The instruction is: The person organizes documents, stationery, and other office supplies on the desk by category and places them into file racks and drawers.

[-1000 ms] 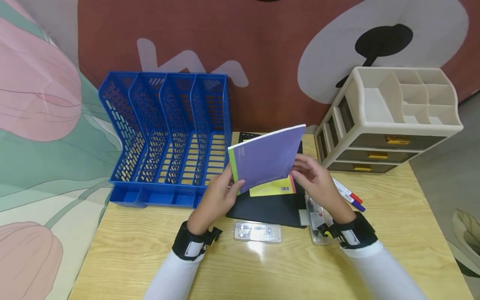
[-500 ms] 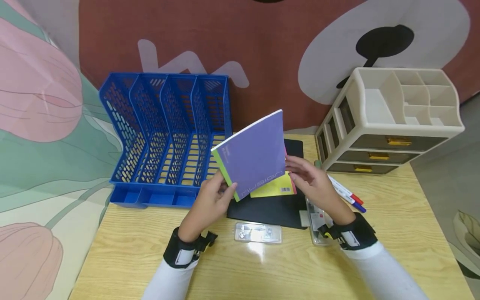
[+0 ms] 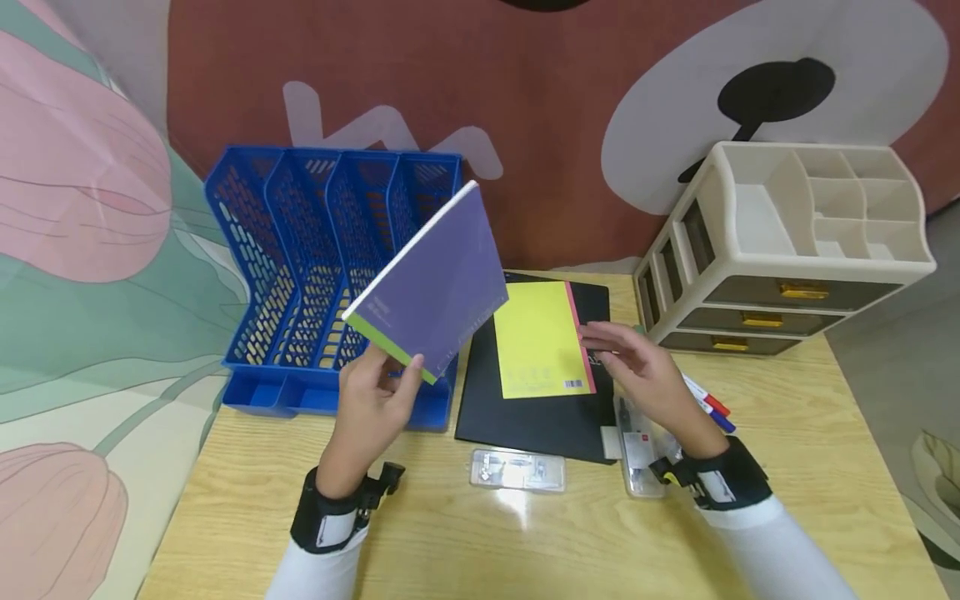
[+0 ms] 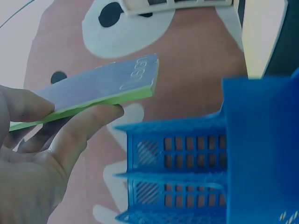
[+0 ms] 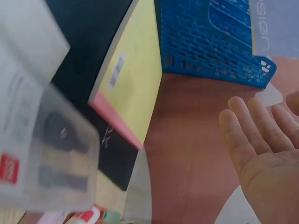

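Observation:
A purple notebook (image 3: 442,283) with a green spine is pinched at its lower left corner by my left hand (image 3: 372,396). It is tilted in the air and overlaps the right side of the blue file rack (image 3: 300,242). In the left wrist view, the thumb lies on one face of the notebook (image 4: 98,84) and the fingers on the other. My right hand (image 3: 645,379) holds nothing, its fingers extended beside the pink spine of a yellow notebook (image 3: 536,342). That notebook lies on a black folder (image 3: 536,429).
Near the table's front lies a clear case (image 3: 517,471); another clear case (image 3: 640,454) sits beside the right wrist. Red and blue markers (image 3: 712,404) lie behind that wrist. A cream drawer organizer (image 3: 780,242) stands at the back right.
My left hand has carried the purple notebook leftward, tilting it and uncovering the yellow notebook. The right hand has let go of the purple notebook and stays near the same place.

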Demonstrator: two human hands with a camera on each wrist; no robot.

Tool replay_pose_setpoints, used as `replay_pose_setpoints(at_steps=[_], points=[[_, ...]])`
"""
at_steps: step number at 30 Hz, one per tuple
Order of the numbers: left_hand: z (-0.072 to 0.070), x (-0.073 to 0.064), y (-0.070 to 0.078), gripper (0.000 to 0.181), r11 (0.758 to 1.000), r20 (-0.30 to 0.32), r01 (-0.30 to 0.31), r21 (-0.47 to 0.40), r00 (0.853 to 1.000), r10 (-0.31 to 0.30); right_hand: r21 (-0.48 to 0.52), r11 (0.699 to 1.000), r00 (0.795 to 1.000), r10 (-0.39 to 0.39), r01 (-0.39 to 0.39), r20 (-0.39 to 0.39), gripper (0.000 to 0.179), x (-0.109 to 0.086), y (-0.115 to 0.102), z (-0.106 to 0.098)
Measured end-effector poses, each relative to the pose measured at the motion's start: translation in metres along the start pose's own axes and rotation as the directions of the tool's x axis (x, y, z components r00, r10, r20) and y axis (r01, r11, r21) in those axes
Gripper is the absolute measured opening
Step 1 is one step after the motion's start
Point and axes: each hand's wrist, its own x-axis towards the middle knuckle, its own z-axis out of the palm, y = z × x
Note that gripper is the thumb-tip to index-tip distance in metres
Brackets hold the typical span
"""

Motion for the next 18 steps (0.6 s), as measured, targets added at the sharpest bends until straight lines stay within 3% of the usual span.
replay_pose_setpoints(at_steps=[4,8,14,18], points=[[-0.011,0.003,-0.005,0.039,1.0,-0.082,0.005,0.022,0.997,-0.003,-0.124,0.991,0.999,0.043,-0.043,-0.008,0.043,-0.005,0.004,-0.004],[-0.018,0.005,-0.01,0.038,0.996,-0.13,0.006,0.094,0.992,0.006,-0.272,0.961,0.999,0.041,-0.04,-0.003,0.046,-0.009,0.009,-0.009],[-0.023,0.005,-0.015,0.043,0.979,-0.127,-0.014,0.204,0.991,0.041,-0.524,0.852,0.999,0.006,0.022,0.051,0.051,-0.018,0.02,-0.012],[-0.022,0.007,-0.021,0.052,0.978,-0.11,-0.005,0.208,0.994,0.029,-0.594,0.802,0.996,-0.012,0.064,0.092,0.053,-0.023,0.023,-0.011]])
